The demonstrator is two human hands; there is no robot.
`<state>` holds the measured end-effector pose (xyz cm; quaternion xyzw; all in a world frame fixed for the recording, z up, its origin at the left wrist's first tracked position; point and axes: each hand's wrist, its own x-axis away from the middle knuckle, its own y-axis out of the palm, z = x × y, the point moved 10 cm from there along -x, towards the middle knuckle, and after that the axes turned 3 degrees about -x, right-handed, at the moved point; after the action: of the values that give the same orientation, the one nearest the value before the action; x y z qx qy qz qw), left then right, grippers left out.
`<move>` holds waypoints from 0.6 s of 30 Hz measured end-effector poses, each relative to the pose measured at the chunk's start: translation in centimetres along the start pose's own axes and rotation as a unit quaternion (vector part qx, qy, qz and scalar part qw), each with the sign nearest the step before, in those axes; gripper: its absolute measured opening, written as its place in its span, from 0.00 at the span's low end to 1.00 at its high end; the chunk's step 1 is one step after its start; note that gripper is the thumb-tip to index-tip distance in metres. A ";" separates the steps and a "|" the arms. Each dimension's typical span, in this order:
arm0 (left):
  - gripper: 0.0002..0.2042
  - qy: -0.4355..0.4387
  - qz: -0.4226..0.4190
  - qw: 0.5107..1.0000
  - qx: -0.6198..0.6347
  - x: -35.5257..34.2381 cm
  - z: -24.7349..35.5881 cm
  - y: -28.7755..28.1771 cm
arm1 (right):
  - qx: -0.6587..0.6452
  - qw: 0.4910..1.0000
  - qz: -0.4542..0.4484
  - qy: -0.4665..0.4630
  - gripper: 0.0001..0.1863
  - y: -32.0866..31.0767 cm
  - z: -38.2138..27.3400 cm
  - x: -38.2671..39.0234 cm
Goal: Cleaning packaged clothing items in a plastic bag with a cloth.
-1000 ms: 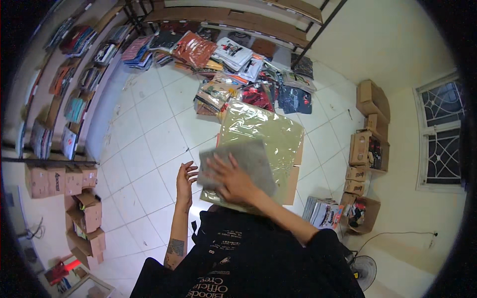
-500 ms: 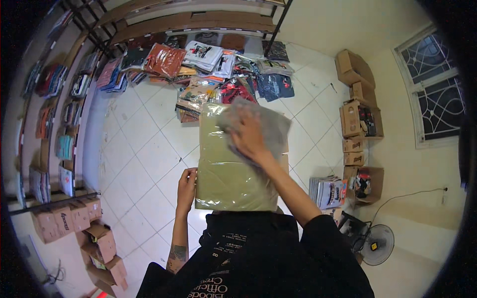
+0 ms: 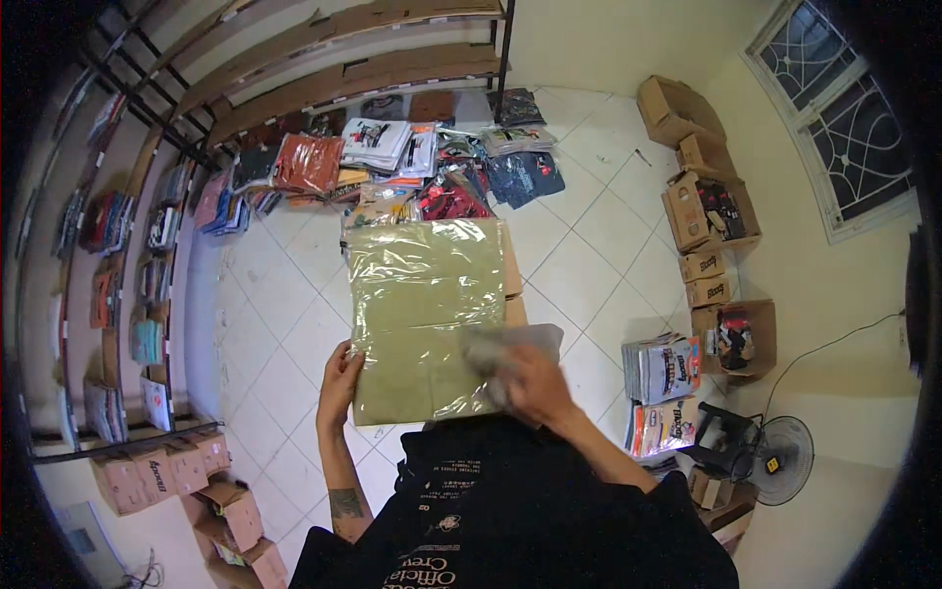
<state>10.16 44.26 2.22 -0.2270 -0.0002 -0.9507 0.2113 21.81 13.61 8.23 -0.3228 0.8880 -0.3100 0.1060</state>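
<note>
In front of me is a flat, clear plastic packet with a folded olive-green garment [image 3: 417,294] inside. Its glossy film reflects light and has a few creases across it. My left hand [image 3: 340,381] grips the packet's lower left edge, thumb and fingers closed there. Bunched in my right hand [image 3: 540,388] is a grey cloth [image 3: 481,355], pressed on the packet's lower right part. Motion smears both the cloth and that hand. Brown cardboard [image 3: 513,275] shows from under the packet along its right side.
Piles of bagged clothes [image 3: 383,147] lie on the tiled floor ahead. Shelves [image 3: 137,255] with folded garments line the left. Open cardboard boxes [image 3: 692,211] stand along the right wall, near stacked packets [image 3: 662,368] and a fan [image 3: 770,461]. More boxes [image 3: 157,476] sit lower left.
My right hand has swept the grey cloth from the packet's upper right down to its lower right. My left hand stays at the left edge. The whole view has shifted slightly.
</note>
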 end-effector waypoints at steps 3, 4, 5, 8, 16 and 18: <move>0.22 0.081 0.036 0.996 -0.002 2.5 5.1 0.5 | 0.013 0.980 0.103 0.172 0.16 -5.9 3.4 -2.6; 0.25 0.061 0.137 0.987 -0.049 4.5 6.4 -0.5 | 0.000 0.982 0.138 0.126 0.19 -6.4 4.1 -4.1; 0.28 0.080 0.118 0.990 -0.019 4.9 5.9 -2.1 | -0.014 0.982 0.170 0.076 0.23 -6.1 4.5 -5.6; 0.26 0.184 0.230 0.955 -0.028 11.1 12.8 0.3 | -0.071 0.993 0.042 0.089 0.24 -1.0 5.3 -10.4; 0.19 0.261 0.029 0.951 -0.161 16.3 22.3 23.4 | -0.520 0.830 -0.201 -0.029 0.43 -9.5 -3.5 0.4; 0.26 0.268 -0.119 0.930 -0.221 16.9 22.3 31.7 | -0.496 0.860 -0.114 -0.043 0.41 -15.2 -1.5 3.4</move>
<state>18.85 10.73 26.53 -0.0026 0.2394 -0.9703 0.0335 26.31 2.99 18.87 -0.4443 0.8761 0.1754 -0.0657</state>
